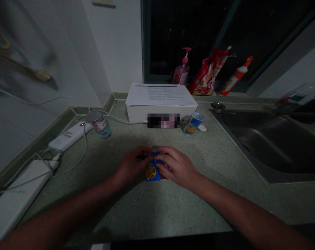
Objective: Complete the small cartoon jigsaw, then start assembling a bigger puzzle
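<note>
A small blue snack packet (151, 173) with a yellow food picture is held low over the speckled green countertop (136, 208). My left hand (135, 163) pinches its upper left part between thumb and fingers. From the other side, my right hand (178, 165) grips the packet's upper right part, its fingers covering much of the front. The fingertips of both hands meet close together at the top edge. Behind them stands a blue can (194, 123) with a pale top, and a round white lid (202, 128) lies beside it.
A white box (136, 111) carries printed papers (162, 94). To the left are a lidded jar (99, 125), a white power strip (69, 136), a long white block (24, 184) and loose cables. A metal sink (277, 146) lies right. Bottles and a red bag (208, 74) line the windowsill.
</note>
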The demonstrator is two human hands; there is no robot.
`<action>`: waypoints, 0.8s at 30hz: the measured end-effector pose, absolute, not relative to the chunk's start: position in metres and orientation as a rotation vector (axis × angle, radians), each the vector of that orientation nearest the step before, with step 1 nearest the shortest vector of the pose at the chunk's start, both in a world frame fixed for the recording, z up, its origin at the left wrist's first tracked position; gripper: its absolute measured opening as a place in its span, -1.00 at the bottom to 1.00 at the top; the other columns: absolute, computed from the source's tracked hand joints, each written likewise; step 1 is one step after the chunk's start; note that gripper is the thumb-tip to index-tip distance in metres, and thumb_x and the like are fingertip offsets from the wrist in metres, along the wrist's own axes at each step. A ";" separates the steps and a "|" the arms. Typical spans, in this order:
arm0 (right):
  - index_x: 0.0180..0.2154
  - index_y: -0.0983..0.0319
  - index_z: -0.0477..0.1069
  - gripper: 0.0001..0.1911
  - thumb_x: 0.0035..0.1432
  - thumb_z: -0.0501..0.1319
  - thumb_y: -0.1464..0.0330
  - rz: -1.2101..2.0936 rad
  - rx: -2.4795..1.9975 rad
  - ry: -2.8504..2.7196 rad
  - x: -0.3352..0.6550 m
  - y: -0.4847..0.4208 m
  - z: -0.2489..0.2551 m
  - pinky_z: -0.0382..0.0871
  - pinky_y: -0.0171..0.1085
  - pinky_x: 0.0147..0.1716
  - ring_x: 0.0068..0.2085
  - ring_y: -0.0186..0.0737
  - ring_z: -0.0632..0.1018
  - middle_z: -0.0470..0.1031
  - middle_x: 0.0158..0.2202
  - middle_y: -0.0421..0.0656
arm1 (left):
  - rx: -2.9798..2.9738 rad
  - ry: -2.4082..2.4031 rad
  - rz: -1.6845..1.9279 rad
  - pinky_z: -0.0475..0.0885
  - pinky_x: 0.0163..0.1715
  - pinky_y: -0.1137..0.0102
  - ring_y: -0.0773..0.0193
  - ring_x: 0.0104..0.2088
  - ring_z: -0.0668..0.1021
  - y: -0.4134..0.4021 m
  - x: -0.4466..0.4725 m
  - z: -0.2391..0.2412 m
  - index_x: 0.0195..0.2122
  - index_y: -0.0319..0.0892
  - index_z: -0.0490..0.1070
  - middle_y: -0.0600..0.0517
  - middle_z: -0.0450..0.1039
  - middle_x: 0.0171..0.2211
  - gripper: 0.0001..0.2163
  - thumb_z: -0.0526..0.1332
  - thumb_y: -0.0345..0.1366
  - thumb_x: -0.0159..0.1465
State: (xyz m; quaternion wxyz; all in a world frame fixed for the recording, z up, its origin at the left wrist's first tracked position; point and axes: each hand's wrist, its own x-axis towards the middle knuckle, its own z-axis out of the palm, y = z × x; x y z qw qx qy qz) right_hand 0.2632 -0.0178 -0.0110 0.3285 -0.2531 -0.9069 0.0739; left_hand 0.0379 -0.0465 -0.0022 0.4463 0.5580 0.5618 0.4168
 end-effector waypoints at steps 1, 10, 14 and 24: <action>0.06 0.18 0.51 -0.81 0.49 0.22 0.32 0.201 -0.657 -2.370 0.263 -0.018 -0.011 0.68 -0.03 -0.06 0.05 -0.02 0.66 0.58 0.10 0.03 | 1.375 1.392 1.027 0.61 -0.06 0.14 0.07 -0.20 0.72 -0.047 0.038 -0.002 -0.23 -0.07 0.59 -0.06 0.73 -0.23 -0.85 0.37 -0.24 0.17; 0.08 0.17 0.45 -0.75 0.42 0.30 0.27 0.276 -0.679 -2.378 0.262 -0.020 -0.006 0.68 0.00 -0.04 0.08 0.01 0.66 0.58 0.12 0.04 | 1.351 1.376 1.018 0.61 -0.07 0.16 0.09 -0.21 0.71 -0.048 0.040 -0.001 -0.23 -0.08 0.58 -0.05 0.70 -0.26 -0.85 0.38 -0.22 0.17; 0.11 0.17 0.45 -0.72 0.42 0.29 0.28 0.257 -0.687 -2.360 0.261 -0.020 -0.007 0.68 0.01 -0.03 0.08 0.02 0.65 0.57 0.11 0.04 | 1.375 1.442 1.054 0.61 -0.11 0.17 0.09 -0.24 0.70 -0.046 0.037 -0.001 -0.28 -0.08 0.57 -0.04 0.69 -0.29 -0.88 0.38 -0.22 0.17; 0.07 0.16 0.45 -0.74 0.38 0.31 0.31 0.253 -0.736 -2.364 0.257 -0.022 -0.008 0.66 0.04 0.00 0.11 0.05 0.64 0.56 0.14 0.06 | 1.397 1.464 1.052 0.59 -0.12 0.17 0.09 -0.26 0.67 -0.049 0.038 -0.001 -0.33 -0.07 0.54 -0.04 0.67 -0.32 -0.90 0.36 -0.20 0.18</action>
